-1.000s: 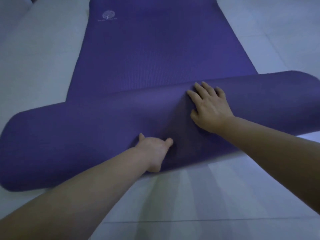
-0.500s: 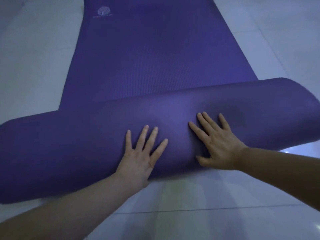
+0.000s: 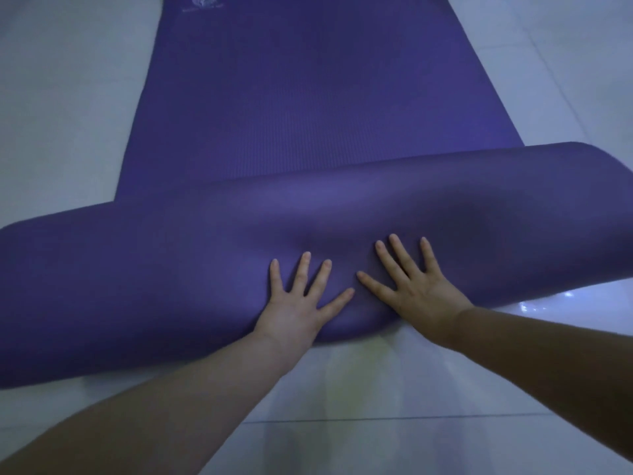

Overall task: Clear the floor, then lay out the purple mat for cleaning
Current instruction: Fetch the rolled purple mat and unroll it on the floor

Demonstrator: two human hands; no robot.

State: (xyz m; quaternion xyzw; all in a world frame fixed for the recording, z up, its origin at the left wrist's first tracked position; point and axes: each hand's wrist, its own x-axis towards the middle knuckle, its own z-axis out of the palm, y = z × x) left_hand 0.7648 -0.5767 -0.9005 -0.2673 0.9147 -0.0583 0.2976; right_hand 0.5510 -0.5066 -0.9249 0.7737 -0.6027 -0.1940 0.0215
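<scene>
The purple mat [image 3: 308,97] lies partly unrolled on the tiled floor, its flat part running away from me with a pale logo near the far left corner. The rolled part [image 3: 137,286] stretches across the view close to me. My left hand [image 3: 301,303] presses flat on the near side of the roll, fingers spread and straight. Just to its right, my right hand [image 3: 414,289] presses the roll the same way. The mat dents under both palms.
Pale glossy floor tiles [image 3: 359,440] surround the mat on all sides, with a grout line running across near me. A bright reflection [image 3: 548,303] shows on the floor at the right, by the end of the roll.
My left hand went from gripping the roll's near edge to lying flat with spread fingers. Both hands have slid down the near side, and the roll has come nearer, with more flat mat showing behind it.
</scene>
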